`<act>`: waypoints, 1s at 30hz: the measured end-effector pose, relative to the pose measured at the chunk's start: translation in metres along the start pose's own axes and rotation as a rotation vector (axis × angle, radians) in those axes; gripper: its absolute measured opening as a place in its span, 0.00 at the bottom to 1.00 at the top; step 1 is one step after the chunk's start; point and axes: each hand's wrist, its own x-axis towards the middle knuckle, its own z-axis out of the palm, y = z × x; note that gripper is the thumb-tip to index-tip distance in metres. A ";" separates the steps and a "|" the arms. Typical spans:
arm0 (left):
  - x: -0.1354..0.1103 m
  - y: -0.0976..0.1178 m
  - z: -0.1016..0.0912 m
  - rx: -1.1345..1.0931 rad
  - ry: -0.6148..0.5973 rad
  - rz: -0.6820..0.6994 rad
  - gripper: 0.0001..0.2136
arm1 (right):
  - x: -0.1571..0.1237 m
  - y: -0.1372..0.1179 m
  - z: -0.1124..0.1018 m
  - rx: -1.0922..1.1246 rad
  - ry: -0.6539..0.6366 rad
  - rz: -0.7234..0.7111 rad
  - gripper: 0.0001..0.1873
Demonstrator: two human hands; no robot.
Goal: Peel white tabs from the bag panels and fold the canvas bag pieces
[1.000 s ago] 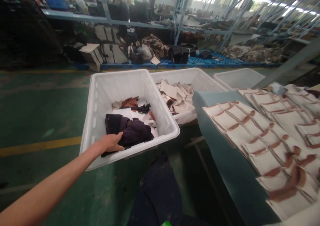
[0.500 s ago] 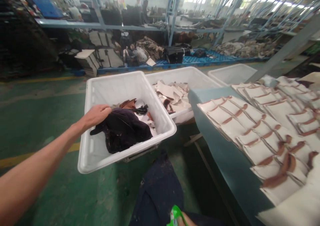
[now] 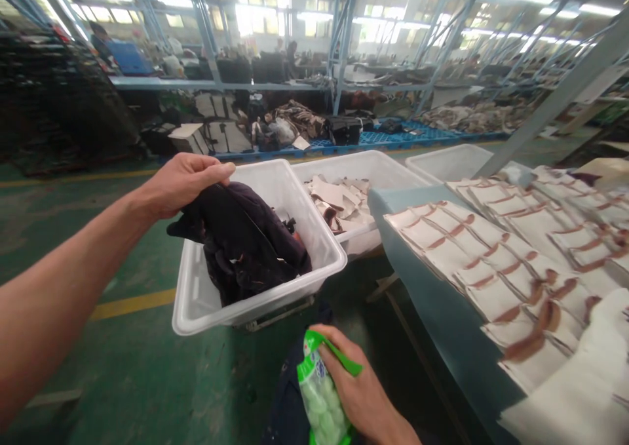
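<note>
My left hand (image 3: pixel 194 177) pinches the upper edge of a black garment (image 3: pixel 250 235), which looks like a jacket. Its lower part hangs in a white plastic bin (image 3: pixel 322 251), over scraps that it mostly hides. In front of my legs, my right hand (image 3: pixel 346 373) grips the top of a clear and green plastic bag (image 3: pixel 322 396). Pale green round pieces fill that bag; I cannot make out what they are.
A second white bin (image 3: pixel 366 160) beyond holds cream and brown scraps. At right, a table with a blue-green cover (image 3: pixel 417 288) bears rows of cream pieces with brown strips (image 3: pixel 472 235). A grey post (image 3: pixel 550 94) leans over it. Cloth heaps lie on blue pallets (image 3: pixel 398 137) behind.
My left hand has lifted the black garment higher, and it now covers more of the scraps. My right hand has risen into view with the green bag. The camera has tilted up a little.
</note>
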 end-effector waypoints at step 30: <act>-0.011 -0.062 -0.005 1.004 -0.239 0.145 0.12 | 0.198 -0.079 -0.006 -0.267 0.081 -0.292 0.19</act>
